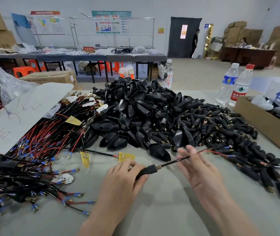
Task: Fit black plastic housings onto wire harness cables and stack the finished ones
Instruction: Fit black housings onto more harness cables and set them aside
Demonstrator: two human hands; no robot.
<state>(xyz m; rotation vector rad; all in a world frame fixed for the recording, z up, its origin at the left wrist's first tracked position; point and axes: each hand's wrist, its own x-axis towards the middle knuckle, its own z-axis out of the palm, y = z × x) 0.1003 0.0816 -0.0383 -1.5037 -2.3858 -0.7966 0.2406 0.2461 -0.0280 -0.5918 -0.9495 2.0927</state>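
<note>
— While that housing sits only in the left hand, low and central over the table, what worries you?

— The other end. The left hand's fingers are curled tight round the housing, but the right hand is nearly flat, with its fingers almost straight and the cable just lying across them. I see no firm pinch. If the cable is pulled or pushed like that, I think it slides through and the housing never seats.

— Anything else?

— The cable's far end, with its red wire, reaches into the small black parts on the right. It could snag there and drag some along.

— Which way does the housing point?

— Its long axis runs from lower left to upper right. The brass-collared end faces up and right, towards the right hand, and the cable leaves it along the same line. Push off that line and the cable may kink at the collar.

— And around it?

— Big shells are heaped behind it, with the harness bundle to the left.
</note>
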